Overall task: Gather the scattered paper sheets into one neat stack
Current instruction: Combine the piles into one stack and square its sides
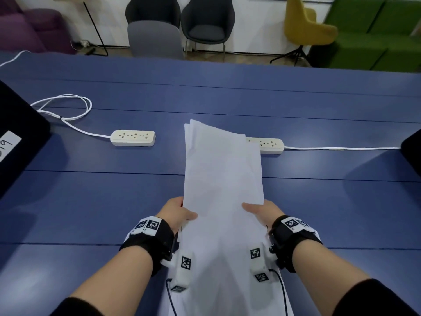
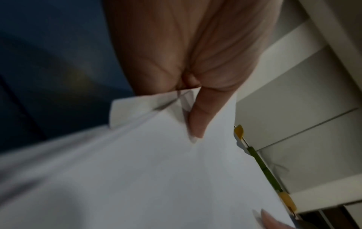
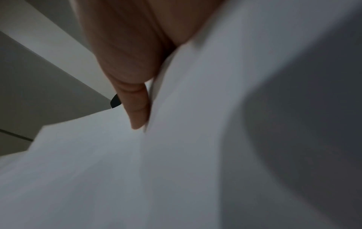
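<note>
Both hands grip the paper sheets (image 1: 222, 179) — left hand (image 1: 176, 213) pinching the left edge, thumb on top; right hand (image 1: 262, 213) pinching the right edge likewise. Sheets are held off the blue tabletop (image 1: 91, 201), in front of the person, tilted away. Gathering looks done: no loose sheets visible elsewhere on the tabletop. Not yet neat — far corners are fanned and stepped. Judged remaining: square the edges, lay the stack down. Writing: a white label (image 1: 8, 142) on a dark object at left shows handwritten marks, possibly "19" — cut off, not fully legible. Two power strips (image 1: 132, 137) bear no readable brand.
</note>
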